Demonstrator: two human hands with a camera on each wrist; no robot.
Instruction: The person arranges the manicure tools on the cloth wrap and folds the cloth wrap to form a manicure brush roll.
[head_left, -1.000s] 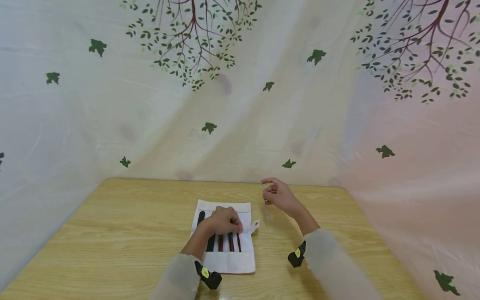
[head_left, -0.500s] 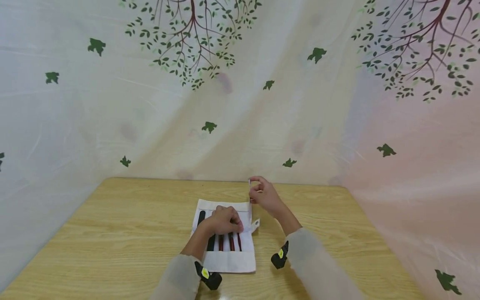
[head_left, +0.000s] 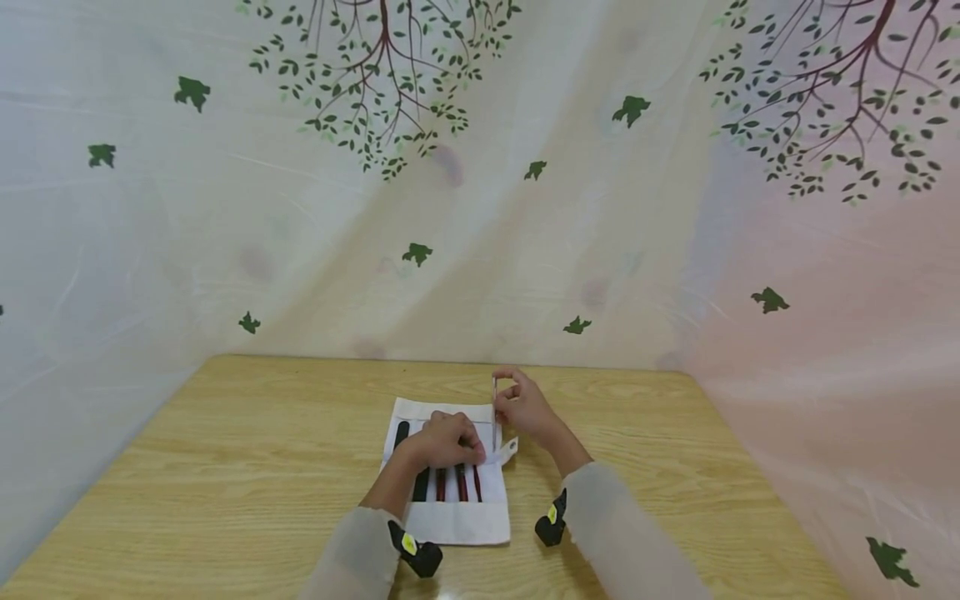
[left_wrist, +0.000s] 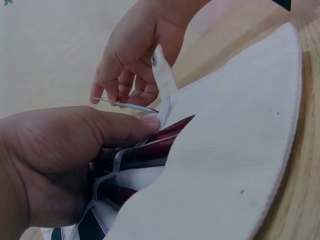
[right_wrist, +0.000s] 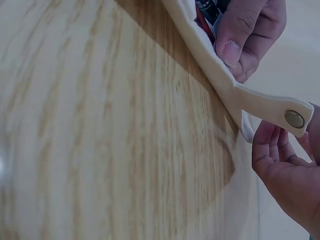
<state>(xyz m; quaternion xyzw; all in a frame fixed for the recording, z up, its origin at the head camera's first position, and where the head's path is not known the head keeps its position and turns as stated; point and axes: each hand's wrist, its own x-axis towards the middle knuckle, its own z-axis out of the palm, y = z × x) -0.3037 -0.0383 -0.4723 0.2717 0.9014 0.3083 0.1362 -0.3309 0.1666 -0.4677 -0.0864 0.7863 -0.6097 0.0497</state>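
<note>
A white fabric tool roll (head_left: 459, 525) lies opened out on the table, with several dark red and black handled tools (left_wrist: 147, 152) held under its elastic band (left_wrist: 163, 112). My left hand (head_left: 448, 440) lies across it, thumb and fingers pinching the band near its right end; its fingers hide part of the tools. In my right hand (head_left: 527, 410), at the roll's right side, a slim silver rod-like tool (left_wrist: 132, 105) is pinched upright between fingers and thumb. Its lower tip is right at the elastic, close to the left thumb. The tool's exact kind is too small to tell.
A strap with a metal snap (right_wrist: 272, 109) sticks out from the roll's right edge, close to the right hand. The wooden table (head_left: 247, 467) extends on both sides. Behind it hangs a pale curtain (head_left: 337, 275) printed with leaves and branches.
My right hand has moved left and slightly down, bringing the slim silver tool from beside the roll to over its right part. The left hand has stayed in place.
</note>
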